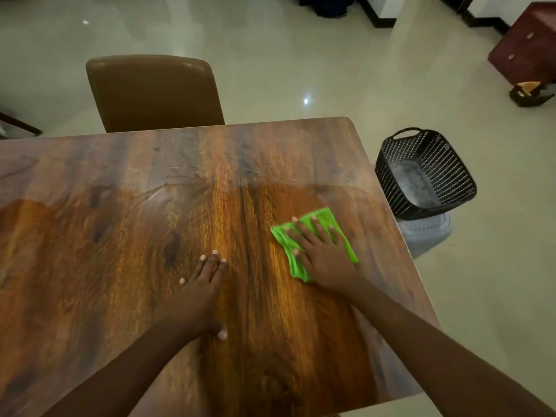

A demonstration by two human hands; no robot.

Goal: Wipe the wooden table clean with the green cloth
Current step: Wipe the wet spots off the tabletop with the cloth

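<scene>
**Fingers flat on the table: left bare, right on the cloth**

The fingers [214, 261] of the left hand [201, 287] lie straight and close together, pressed palm-down on the bare wooden table [120, 212] near its middle. They hold nothing, and the hand seems to be there only as a brace.

To its right, well apart from it, the right hand [326, 260] lies spread over the green cloth [326, 214]. Its fingers are extended and fanned, pushing the cloth flat against the wood rather than gripping it. The cloth is bunched into a rough pad, with its corners showing beyond the fingertips and beside the wrist. It sits on the right part of the table, near the right edge but not at it.

The step in hand is the wiping itself. A curved boundary crosses the wood beyond the cloth. The nearer wood looks richer and glossier, and the far band towards the chair [153, 94] looks duller, so my guess is that the far strip and the right margin remain to be done.

The next move calls for steady downward pressure while the cloth is slid outward or away, in overlapping passes, with the palm kept on the pad so it does not roll up. Near the edge the stroke should stop short, since a black basket [427, 173] stands on the floor just past it.
</scene>
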